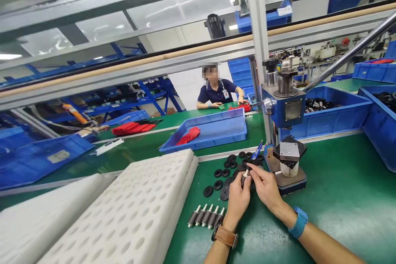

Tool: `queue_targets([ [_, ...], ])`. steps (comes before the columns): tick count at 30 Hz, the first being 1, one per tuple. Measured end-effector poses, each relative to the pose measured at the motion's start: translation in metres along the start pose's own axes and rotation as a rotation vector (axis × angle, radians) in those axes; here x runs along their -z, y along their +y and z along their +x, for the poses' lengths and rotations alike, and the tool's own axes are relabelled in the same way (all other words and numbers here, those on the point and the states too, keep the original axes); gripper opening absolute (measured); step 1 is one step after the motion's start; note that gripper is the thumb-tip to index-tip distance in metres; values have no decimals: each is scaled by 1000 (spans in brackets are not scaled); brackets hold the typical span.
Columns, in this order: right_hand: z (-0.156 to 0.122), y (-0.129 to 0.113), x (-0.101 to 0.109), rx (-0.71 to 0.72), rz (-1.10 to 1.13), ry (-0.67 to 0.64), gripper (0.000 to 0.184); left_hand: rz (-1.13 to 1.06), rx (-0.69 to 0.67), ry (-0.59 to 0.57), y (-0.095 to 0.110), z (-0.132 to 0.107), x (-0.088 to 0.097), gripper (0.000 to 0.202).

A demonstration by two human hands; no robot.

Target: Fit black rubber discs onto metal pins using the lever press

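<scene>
My left hand [239,199] is closed around a dark roller with a white shaft [246,173], its white tip pointing up. Close against it, my right hand [265,185] pinches a small black part [248,166] at the shaft's top; the fingers partly hide it. Several black discs [218,184] lie on the green bench just beyond and left of my hands. Left of my left wrist, a row of similar dark rollers with white shafts [206,216] rests on the bench.
A blue hand press [284,109] stands right of my hands. White foam trays with holes [136,202] fill the left side. Blue tweezers [257,149] lie behind the discs. A blue bin [213,132] holds red cloth. Across the bench sits a person [218,93].
</scene>
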State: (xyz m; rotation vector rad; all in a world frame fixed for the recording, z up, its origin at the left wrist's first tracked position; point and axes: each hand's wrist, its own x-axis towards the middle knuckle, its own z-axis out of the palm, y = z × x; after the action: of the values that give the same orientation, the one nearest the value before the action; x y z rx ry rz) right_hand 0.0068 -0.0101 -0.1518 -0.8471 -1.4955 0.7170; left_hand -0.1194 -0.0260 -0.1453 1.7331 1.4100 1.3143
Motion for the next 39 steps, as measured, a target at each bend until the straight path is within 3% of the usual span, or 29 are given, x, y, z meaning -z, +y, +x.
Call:
queue_targets([
  [8, 5, 5, 12, 321, -124, -143, 47, 144, -19, -23, -1, -2, 3, 33],
  [13, 6, 4, 21, 355, -171, -214, 52, 194, -32, 5, -10, -4, 1, 30],
  [20, 8, -7, 28, 137, -90, -278, 36, 46, -53, 16, -12, -8, -5, 24],
  [24, 9, -16, 30, -21, 0, -287, 24, -57, -64, -40, -7, -8, -7, 27],
  [28, 7, -22, 27, -153, 125, -347, 28, -100, -98, -68, -4, -7, -6, 23],
  [31, 5, -25, 24, -157, 75, -374, 36, -92, -109, -32, -3, -7, -7, 24],
  [33, 3, -25, 25, -144, 0, -314, 40, -85, -107, -12, -2, -8, -8, 24],
  [37, 2, -23, 32, -123, -129, 6, 37, -120, -30, 71, 1, -7, -9, 21],
  [39, 7, -22, 35, -84, -249, 84, 38, -196, 49, 146, 2, -4, -8, 26],
])
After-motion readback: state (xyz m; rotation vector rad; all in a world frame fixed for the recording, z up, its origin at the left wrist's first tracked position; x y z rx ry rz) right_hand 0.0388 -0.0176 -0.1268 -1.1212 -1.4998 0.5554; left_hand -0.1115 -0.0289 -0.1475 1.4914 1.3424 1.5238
